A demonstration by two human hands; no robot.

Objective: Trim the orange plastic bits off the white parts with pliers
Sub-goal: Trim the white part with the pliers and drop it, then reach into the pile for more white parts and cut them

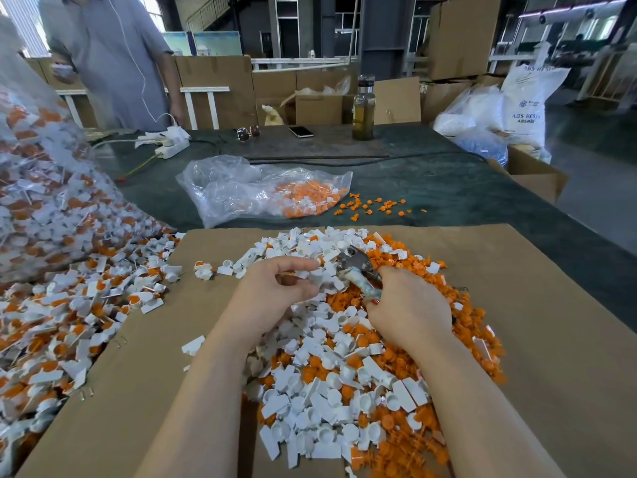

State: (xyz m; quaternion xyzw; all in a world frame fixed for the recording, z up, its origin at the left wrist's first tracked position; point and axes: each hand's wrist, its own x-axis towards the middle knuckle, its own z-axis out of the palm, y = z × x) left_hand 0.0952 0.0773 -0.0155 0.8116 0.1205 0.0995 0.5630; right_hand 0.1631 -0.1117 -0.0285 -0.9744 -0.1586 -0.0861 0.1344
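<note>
my left hand (275, 288) pinches a white part (319, 279) just above the mixed pile (331, 374) on the cardboard (534, 305), turned toward the pliers (358, 267) my right hand (410, 308) grips by the handles, so the head can reach its orange bit, hidden from me here.

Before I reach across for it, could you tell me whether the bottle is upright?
Upright: the bottle stands on the table, cap on top.

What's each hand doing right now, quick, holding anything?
Left hand: pinching a white part between thumb and fingers.
Right hand: gripping the pliers by the handles, head pointing toward the white part.
</note>
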